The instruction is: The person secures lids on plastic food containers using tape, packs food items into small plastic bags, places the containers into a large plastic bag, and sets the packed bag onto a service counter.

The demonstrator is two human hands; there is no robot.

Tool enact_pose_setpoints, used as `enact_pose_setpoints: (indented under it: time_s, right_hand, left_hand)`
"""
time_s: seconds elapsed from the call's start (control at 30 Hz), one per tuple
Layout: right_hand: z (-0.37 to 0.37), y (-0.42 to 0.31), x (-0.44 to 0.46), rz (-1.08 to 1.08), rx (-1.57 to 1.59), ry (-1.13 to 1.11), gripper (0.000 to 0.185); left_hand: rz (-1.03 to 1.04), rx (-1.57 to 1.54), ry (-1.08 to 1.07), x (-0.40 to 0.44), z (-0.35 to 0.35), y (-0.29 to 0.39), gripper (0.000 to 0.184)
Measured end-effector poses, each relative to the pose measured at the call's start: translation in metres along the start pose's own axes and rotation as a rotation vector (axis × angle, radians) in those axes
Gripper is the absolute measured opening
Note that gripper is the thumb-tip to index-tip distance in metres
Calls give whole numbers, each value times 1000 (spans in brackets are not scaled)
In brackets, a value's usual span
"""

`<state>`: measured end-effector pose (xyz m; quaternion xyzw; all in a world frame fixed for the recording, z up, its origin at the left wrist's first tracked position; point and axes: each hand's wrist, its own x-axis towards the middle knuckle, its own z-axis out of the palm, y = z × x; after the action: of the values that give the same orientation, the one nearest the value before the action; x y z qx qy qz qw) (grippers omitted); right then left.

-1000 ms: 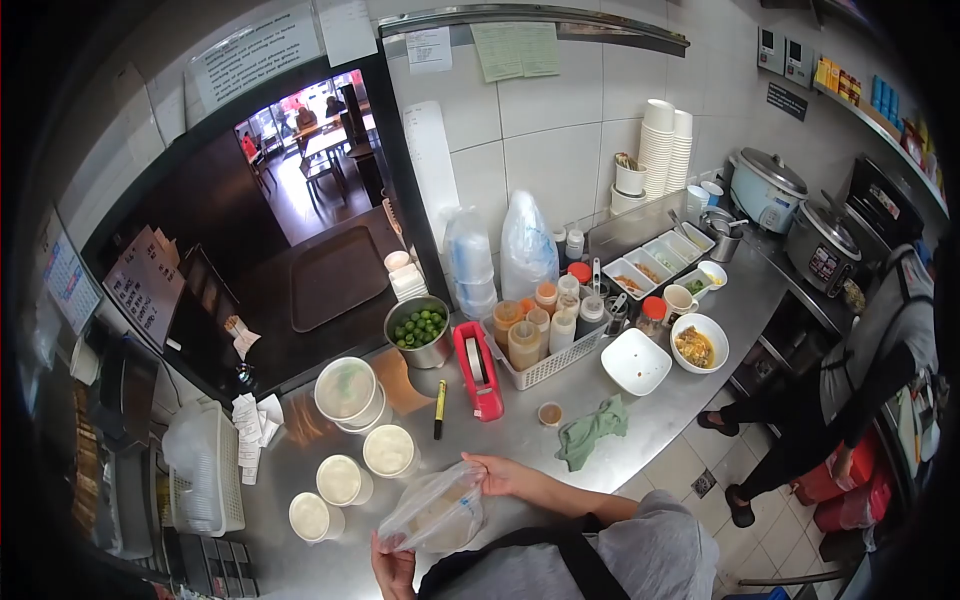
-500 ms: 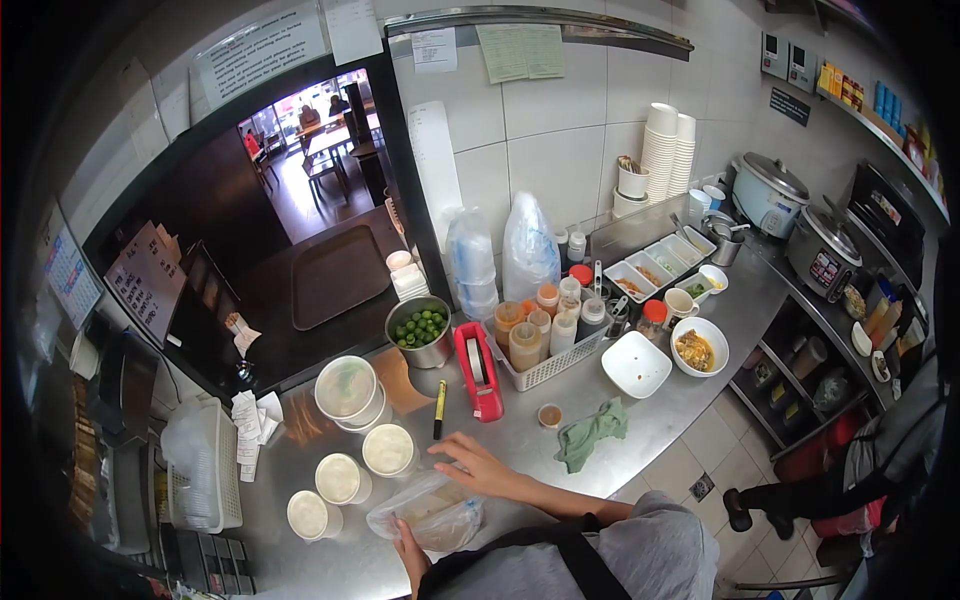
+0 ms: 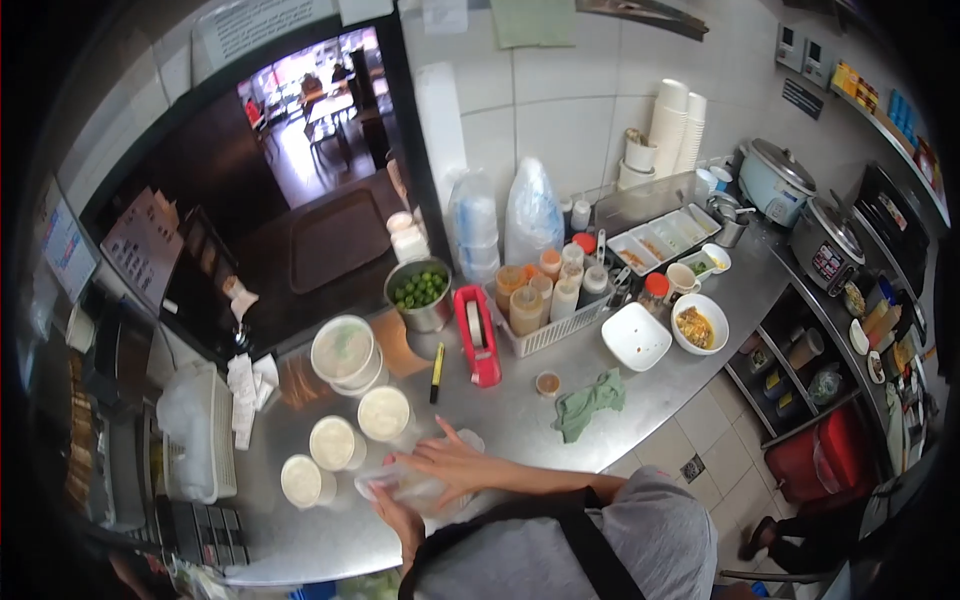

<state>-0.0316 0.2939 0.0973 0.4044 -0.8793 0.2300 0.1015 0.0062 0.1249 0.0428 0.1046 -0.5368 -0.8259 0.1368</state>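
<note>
My left hand [image 3: 399, 516] pinches the near left edge of a clear plastic bag [image 3: 374, 481] on the steel counter. Across the top of the bag lies my right hand [image 3: 447, 464], its fingers spread and blurred by motion. What is inside the bag is mostly covered by my hands. Just beyond it stand three lidded white tubs: a near one [image 3: 303, 482], a middle one [image 3: 337, 443] and a farther one [image 3: 384, 413]. A black-and-yellow marker [image 3: 437, 373] lies past my right hand.
Behind are a larger tub stack [image 3: 344, 346], a pot of green limes [image 3: 420, 289], a red tape dispenser [image 3: 477, 337] and a basket of sauce bottles [image 3: 550, 327]. To the right lie a green cloth [image 3: 589, 404], a small sauce cup [image 3: 547, 383] and a white bowl [image 3: 637, 336].
My right hand has come down from above the bag onto it, toward my left hand. The camera view has tilted slightly. A person at the right has shifted farther down in view.
</note>
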Motion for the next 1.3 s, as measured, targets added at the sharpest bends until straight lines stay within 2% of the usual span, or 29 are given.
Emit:
enact_pose_setpoints:
  time_s: [0.07,0.13,0.17,0.2,0.23,0.33,0.37,0.4,0.43,0.47,0.5,0.57,0.6,0.67,0.7,0.77,0.8,0.87,0.9,0.93,0.97,1.0,1.03,1.07,1.1,1.13,1.2,1.23,1.3]
  right_hand:
    - [12,0,4,88,-112,-241,68]
    - [50,25,-7,56,-194,-139,47]
    - [43,26,-9,92,-148,-141,37]
    - [31,30,-6,131,-105,-146,26]
    - [27,34,-2,113,-97,-160,26]
    - [19,40,9,182,46,-86,16]
    - [15,39,13,228,144,-44,16]
    - [12,38,16,275,241,-3,16]
    - [11,38,18,266,242,-15,16]
    - [10,38,19,208,344,91,16]
    - [8,37,20,150,445,197,17]
    - [0,29,21,165,504,205,18]
    - [-4,23,22,188,564,228,18]
    - [-6,13,23,156,549,228,20]
    - [-8,9,23,133,527,240,22]
    - [-8,-5,24,111,460,274,23]
    - [-5,-10,22,95,393,314,25]
    - [4,-15,15,47,349,355,25]
    - [7,-16,12,6,304,409,25]
    - [6,-14,8,4,301,404,25]
    - [1,-11,3,129,363,433,26]
    - [-2,-9,-1,255,422,465,28]
    - [0,-8,-6,258,413,466,28]
    - [2,-8,-12,220,480,333,27]
    - [2,-7,-16,182,546,202,26]
    - [1,-6,-19,190,540,207,26]
    - [-4,-12,-22,244,656,-17,19]
    - [0,-7,-24,255,657,-10,19]
    - [8,9,-25,117,616,198,14]
  left_hand:
    - [-25,-25,54,3,-2,-2,44]
    - [-71,-219,244,6,-1,-8,31]
    - [-63,-215,272,9,-8,-13,31]
    - [-2,-297,141,10,-13,-18,25]
    - [59,-378,7,10,-17,-22,20]
    - [-36,-268,-70,-1,-5,-7,11]
    - [18,-287,-234,0,-18,-23,23]
    - [23,-293,-220,-3,-14,-17,23]
    - [-54,-203,-361,-6,-6,-3,34]
    - [-132,-111,-501,-9,2,10,47]
    - [-129,-118,-488,-10,5,22,47]
    - [-414,-132,-724,-7,9,40,66]
    - [-409,-138,-711,-1,13,41,66]
    - [-481,330,-776,9,15,36,59]
    - [-481,324,-766,13,11,18,59]
    - [-163,744,-954,22,5,-23,47]
    - [-161,738,-945,23,16,-21,47]
    - [776,724,-636,29,39,-18,34]
    - [776,721,-629,25,39,-12,34]
    - [246,629,-610,21,39,-5,38]
    - [-274,509,-569,19,39,0,42]
    - [-271,504,-573,19,37,2,42]
    - [-374,517,-554,20,35,3,44]
    - [-478,530,-535,21,34,3,46]
    - [-478,528,-546,21,34,0,46]
    - [-435,504,-501,21,34,-2,47]
    - [-397,489,-465,24,32,2,48]
    - [-482,526,-561,28,30,6,43]
    - [-574,561,-664,33,24,13,39]
